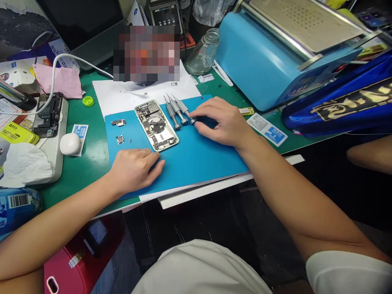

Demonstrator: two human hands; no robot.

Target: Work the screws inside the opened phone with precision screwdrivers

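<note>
An opened phone (159, 130) lies on a blue mat (190, 163), its inner parts showing. My left hand (134, 167) rests on the mat at the phone's lower end, fingers loosely curled, with nothing visible in them. Three grey screwdrivers (176, 110) lie side by side to the right of the phone. My right hand (220, 122) pinches the cap end of the rightmost screwdriver (183, 108) between thumb and fingers. Left of the phone are a small metal part (118, 122), a second small part (120, 139) and tiny pieces, perhaps screws.
A blue machine (254, 61) with a metal top stands at the back right, beside a glass jar (203, 53). Along the left are a white earbud case (70, 144), a green cap (87, 101) and a white cable (55, 69). A blurred patch hides the back middle.
</note>
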